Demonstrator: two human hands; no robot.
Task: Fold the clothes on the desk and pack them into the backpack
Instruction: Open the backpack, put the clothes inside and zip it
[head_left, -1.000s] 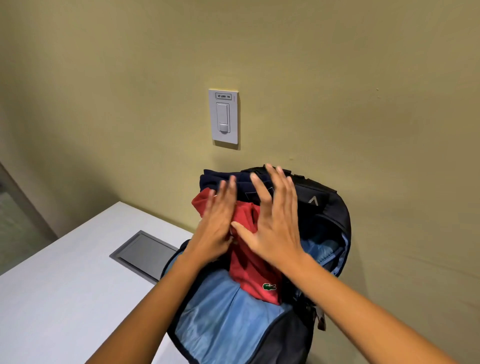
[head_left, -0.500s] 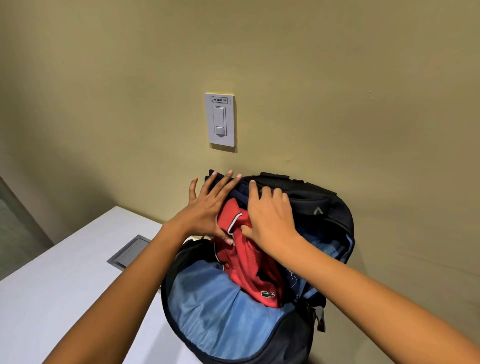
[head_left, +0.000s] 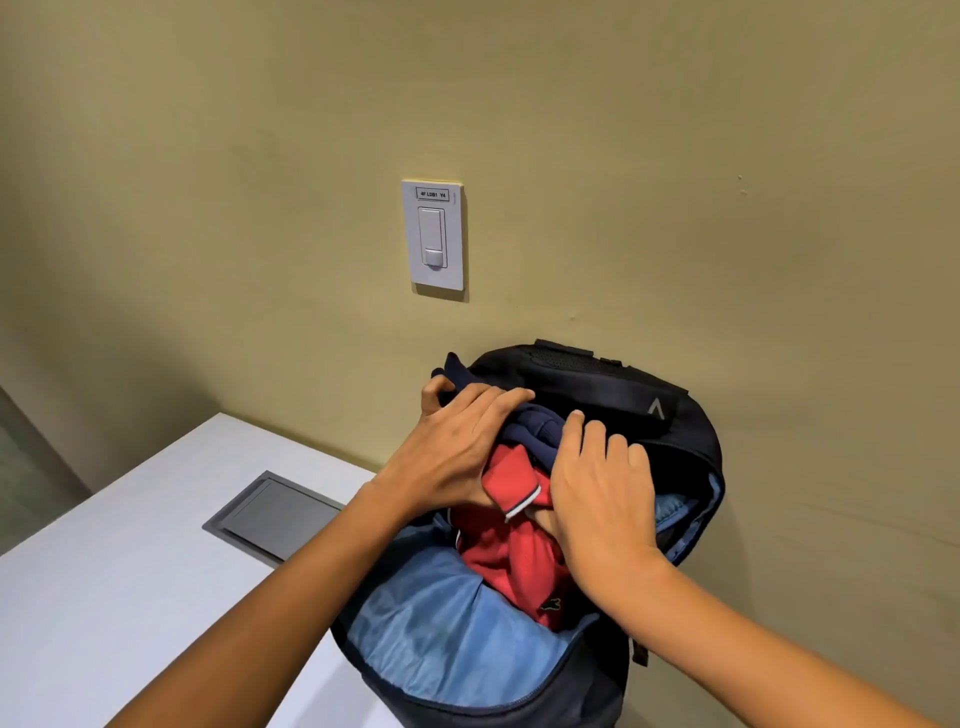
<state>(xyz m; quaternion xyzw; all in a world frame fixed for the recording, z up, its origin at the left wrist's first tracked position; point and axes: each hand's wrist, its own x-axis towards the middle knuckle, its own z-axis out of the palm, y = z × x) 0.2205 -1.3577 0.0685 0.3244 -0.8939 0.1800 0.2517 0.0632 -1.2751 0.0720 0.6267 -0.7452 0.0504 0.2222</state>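
- Your left hand (head_left: 457, 447) clamped the navy garment (head_left: 535, 426), thumb curled behind it.
- Your right hand (head_left: 602, 493) curled round the red polo shirt (head_left: 509, 551), fingertips touching navy.
- Both clothes sat half inside the open backpack (head_left: 649, 405).
- The backpack stood at the desk's (head_left: 104, 571) far right corner, against the wall.

Backpack open, clothes half in.
I see the black backpack (head_left: 623, 387) standing unzipped at the right end of the desk (head_left: 130, 571), blue lining showing near; a crumpled red polo shirt (head_left: 511, 551) with a crocodile logo sits in its mouth, a navy garment (head_left: 535, 428) bunched just beyond it.
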